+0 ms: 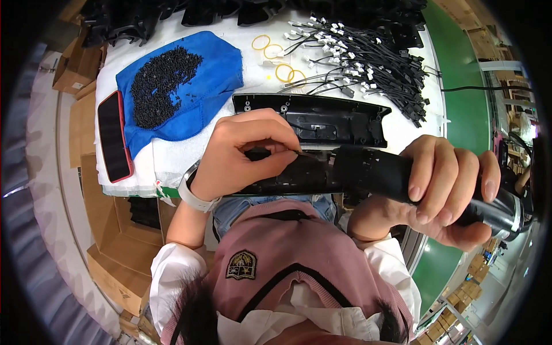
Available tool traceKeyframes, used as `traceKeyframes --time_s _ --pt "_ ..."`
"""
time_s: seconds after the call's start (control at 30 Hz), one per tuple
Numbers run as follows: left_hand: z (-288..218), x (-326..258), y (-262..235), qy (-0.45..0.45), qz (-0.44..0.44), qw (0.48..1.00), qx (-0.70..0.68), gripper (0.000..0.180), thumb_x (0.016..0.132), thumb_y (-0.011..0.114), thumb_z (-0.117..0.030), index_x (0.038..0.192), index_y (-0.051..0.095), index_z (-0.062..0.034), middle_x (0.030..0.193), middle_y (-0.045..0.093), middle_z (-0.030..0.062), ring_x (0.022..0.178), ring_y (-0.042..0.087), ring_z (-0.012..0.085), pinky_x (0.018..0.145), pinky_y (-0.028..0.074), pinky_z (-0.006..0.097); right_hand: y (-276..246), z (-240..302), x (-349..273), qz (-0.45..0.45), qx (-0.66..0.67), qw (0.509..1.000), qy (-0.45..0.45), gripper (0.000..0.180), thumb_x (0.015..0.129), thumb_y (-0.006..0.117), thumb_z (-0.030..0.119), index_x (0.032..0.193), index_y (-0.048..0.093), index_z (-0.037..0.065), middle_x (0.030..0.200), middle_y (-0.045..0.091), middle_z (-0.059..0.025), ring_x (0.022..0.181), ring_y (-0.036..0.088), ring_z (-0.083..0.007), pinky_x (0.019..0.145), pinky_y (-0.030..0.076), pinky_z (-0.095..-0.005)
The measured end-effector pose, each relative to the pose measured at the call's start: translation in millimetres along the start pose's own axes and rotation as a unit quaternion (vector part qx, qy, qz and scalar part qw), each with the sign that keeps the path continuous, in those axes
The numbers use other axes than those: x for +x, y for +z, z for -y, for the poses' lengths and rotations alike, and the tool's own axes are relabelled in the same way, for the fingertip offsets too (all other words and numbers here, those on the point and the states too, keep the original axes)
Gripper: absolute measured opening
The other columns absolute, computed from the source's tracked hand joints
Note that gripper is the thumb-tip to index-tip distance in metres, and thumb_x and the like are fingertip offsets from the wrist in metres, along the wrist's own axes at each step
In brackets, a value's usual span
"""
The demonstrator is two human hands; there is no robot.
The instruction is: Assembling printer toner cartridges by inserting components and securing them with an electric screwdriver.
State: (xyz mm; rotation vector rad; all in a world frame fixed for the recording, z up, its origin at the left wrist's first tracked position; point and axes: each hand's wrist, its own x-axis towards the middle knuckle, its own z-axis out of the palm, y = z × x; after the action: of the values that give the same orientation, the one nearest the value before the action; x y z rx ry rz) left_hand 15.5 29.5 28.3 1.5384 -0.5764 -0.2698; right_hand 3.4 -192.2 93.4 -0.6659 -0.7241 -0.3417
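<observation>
My right hand (pixel 445 187) is wrapped round a thick black electric screwdriver (pixel 371 172), which lies nearly level and points left. Its thin metal bit (pixel 313 156) reaches to the fingertips of my left hand (pixel 247 149). There the thumb and forefinger are pinched together; whatever they hold is too small to make out. Beneath both hands lies a long black plastic housing (pixel 305 178), partly covered by my left hand and the screwdriver. Just beyond it a second black housing shell (pixel 339 126) rests with its hollow side up, a thin wire inside it.
Many small black screws (pixel 158 86) are heaped on a blue cloth (pixel 221 63), beside a phone (pixel 115 138). Black cables with white connectors (pixel 368 63) fill the far right, near several yellow rubber bands (pixel 284 73). Black moulded parts (pixel 230 11) line the far edge. Cardboard boxes (pixel 121 241) stand left.
</observation>
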Motion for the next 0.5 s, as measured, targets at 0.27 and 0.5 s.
traceKeyframes --time_s 0.27,0.5 --pt "-1.9 4.1 9.0 0.093 -0.016 0.995 0.044 0.014 0.069 0.072 0.006 0.081 0.066 0.0008 0.077 0.063 0.0075 0.065 0.059 0.0149 0.056 0.046 0.024 -8.0 -4.3 -12.0 -0.041 0.058 0.995 0.065 0.041 0.093 0.058 0.036 0.119 0.045 0.007 0.077 0.054 -0.0028 0.055 0.052 -0.0145 0.065 0.044 -0.0355" --pt "-2.1 0.8 5.4 0.036 -0.025 0.998 0.034 0.017 0.066 0.071 0.009 0.081 0.067 0.0025 0.079 0.065 0.0094 0.070 0.062 0.0177 0.061 0.048 0.025 -7.1 5.4 -9.1 -0.023 0.029 0.999 0.029 0.041 0.090 0.063 0.032 0.117 0.048 0.006 0.075 0.057 -0.0020 0.054 0.056 -0.0138 0.062 0.048 -0.0344"
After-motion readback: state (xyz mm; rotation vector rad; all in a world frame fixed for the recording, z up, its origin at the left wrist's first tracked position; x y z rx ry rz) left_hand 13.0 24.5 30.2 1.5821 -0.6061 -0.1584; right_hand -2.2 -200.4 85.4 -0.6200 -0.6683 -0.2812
